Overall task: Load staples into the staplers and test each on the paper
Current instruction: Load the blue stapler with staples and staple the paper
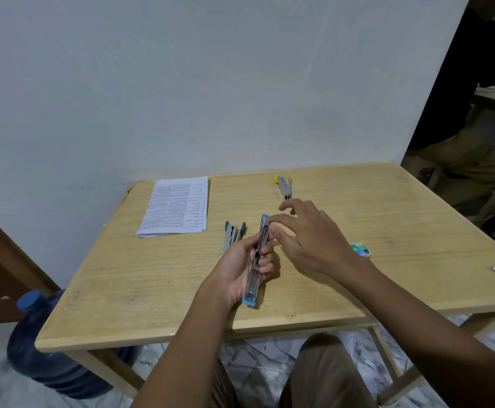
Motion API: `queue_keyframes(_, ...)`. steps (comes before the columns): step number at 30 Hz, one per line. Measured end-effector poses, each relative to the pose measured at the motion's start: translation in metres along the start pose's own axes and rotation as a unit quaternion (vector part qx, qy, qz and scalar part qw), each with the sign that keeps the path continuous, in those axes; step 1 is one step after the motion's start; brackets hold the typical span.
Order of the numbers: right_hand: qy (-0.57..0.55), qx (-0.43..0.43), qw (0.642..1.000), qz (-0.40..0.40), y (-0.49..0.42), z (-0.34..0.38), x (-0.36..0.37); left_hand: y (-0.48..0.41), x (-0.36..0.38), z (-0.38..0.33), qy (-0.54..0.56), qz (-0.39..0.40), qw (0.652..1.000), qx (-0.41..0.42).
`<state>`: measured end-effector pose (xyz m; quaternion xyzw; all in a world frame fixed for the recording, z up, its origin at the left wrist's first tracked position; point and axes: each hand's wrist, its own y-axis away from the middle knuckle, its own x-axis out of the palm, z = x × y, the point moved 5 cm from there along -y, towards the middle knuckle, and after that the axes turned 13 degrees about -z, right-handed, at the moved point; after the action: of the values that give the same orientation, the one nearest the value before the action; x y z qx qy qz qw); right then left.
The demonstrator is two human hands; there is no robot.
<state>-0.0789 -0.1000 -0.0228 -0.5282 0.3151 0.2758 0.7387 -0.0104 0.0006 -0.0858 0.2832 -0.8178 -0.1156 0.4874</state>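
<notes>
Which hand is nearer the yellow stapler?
Right. The right hand lies just in front of the yellow stapler, fingers nearly reaching it; the left hand grips the blue stapler farther back toward the person.

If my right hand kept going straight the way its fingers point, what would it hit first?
The blue stapler in your left hand: the fingertips of your right hand look to be at its far end. Beyond, likely the green stapler; depth unclear.
</notes>
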Motion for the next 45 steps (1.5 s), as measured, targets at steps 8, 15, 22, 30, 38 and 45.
queue_keyframes(8, -0.200, -0.052, 0.977, -0.050, 0.029, 0.019, -0.002, 0.000, -0.003, -0.001, -0.023, -0.019, 0.999, 0.019)
queue_keyframes(15, -0.209, -0.022, 0.969, -0.129, 0.031, 0.010, 0.008, -0.003, -0.008, -0.004, -0.046, -0.035, 0.998, 0.032)
queue_keyframes(22, -0.144, 0.039, 0.975, -0.167, 0.017, 0.017, 0.014, -0.007, -0.008, -0.003, -0.050, -0.007, 0.998, 0.025)
queue_keyframes(30, -0.062, 0.067, 0.990, -0.105, 0.005, 0.019, 0.015, -0.005, -0.007, -0.002, -0.055, -0.022, 0.998, 0.025)
queue_keyframes(38, -0.006, 0.004, 0.994, -0.110, 0.008, 0.021, 0.011, -0.002, -0.004, -0.002, -0.065, -0.015, 0.998, 0.022)
queue_keyframes(45, -0.152, -0.030, 0.988, 0.001, 0.036, 0.034, -0.009, -0.002, -0.007, -0.003, -0.034, -0.034, 0.999, 0.016)
